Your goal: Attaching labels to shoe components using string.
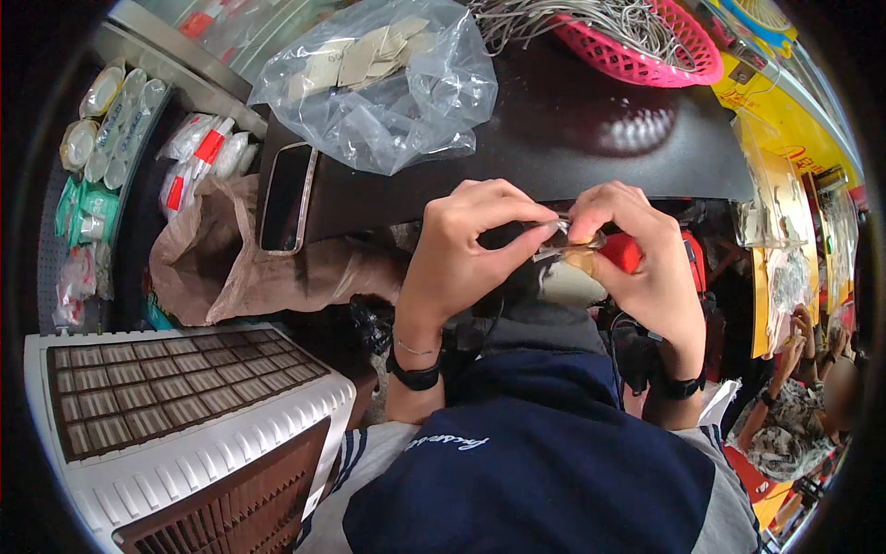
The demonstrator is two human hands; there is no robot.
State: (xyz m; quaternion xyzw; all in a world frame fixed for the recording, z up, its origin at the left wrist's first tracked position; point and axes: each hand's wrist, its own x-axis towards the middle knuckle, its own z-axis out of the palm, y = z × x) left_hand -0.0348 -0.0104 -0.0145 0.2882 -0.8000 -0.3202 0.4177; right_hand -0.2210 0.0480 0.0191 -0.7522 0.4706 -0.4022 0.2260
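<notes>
A clear plastic bag (pixel 383 88) of pale flat pieces lies at the dark counter's (pixel 572 138) far left edge, beside a dark-screened phone (pixel 284 197) overhanging its left corner. White-and-red sealed packets (pixel 198 152) and green packets (pixel 88 208) fill the shelf (pixel 166 69) further left. Yellow signs (pixel 784 111) stand along the counter's right edge.

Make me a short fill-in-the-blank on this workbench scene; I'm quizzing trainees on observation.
1. Left hand and right hand together pinch a small clear plastic sleeve between their ____.
2. The woven plastic basket of grey cords is ____.
3. The flat phone lies ____ of the clear plastic bag.

Missing: fingertips; pink; left
</notes>
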